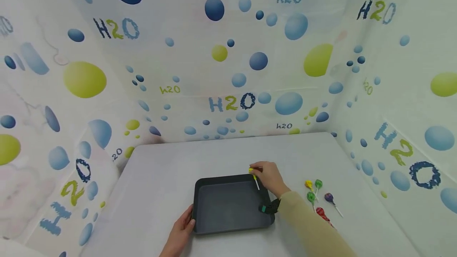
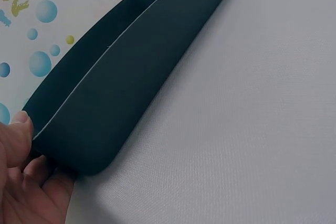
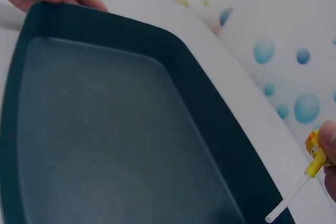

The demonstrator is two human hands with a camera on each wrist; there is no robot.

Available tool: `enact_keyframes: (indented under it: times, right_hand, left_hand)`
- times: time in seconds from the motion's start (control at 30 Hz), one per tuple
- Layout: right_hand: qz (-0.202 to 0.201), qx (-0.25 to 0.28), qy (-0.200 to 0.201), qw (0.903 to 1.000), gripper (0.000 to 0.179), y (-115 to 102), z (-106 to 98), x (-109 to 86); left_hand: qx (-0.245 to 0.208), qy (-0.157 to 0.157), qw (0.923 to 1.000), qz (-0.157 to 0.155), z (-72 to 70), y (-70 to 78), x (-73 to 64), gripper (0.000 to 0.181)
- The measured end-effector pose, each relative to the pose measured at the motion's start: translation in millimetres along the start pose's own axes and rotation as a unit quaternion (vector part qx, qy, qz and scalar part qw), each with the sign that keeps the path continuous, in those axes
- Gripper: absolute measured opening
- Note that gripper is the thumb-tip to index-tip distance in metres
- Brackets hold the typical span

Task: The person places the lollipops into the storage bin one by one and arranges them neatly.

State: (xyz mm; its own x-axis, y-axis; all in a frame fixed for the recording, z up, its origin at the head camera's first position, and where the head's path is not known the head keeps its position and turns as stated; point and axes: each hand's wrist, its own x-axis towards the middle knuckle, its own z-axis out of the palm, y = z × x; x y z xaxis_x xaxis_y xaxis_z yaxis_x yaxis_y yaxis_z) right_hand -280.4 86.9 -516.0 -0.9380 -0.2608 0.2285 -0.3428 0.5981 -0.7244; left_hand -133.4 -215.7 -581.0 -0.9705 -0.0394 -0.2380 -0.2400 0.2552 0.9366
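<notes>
A dark rectangular baking tray [image 1: 232,209] lies on the white table, with nothing inside it. My left hand [image 1: 180,229] grips its left wall near the front corner, thumb over the rim and fingers outside, as the left wrist view also shows along the tray's side [image 2: 131,77]. Between thumb and fingers, my right hand [image 1: 268,177] pinches a yellow-wrapped lollipop [image 3: 316,156] by its head. The white stick slants downward, overlapping the tray's far right corner in the head view.
Right of the tray lie several lollipops: a yellow one [image 1: 308,185], green ones [image 1: 318,184], a purple one [image 1: 329,198] and red ones [image 1: 321,212]. Walls with blue and green bubble prints surround the white table [image 1: 160,181] at the back and sides.
</notes>
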Motion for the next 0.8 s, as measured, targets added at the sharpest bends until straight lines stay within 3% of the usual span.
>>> enact_keyframes:
  times: [0.4,0.8]
  right_hand:
    - [-0.061,-0.013,-0.078,0.995,0.023,-39.0,71.0,10.5]
    - [-0.064,-0.065,-0.117,0.989,0.019,-60.8,123.9,11.3]
  left_hand:
    - [0.006,0.008,0.9999,0.011,-1.2,0.8,-1.2,0.053]
    - [-0.006,-0.009,0.9989,0.046,-1.2,-4.8,-3.6,0.053]
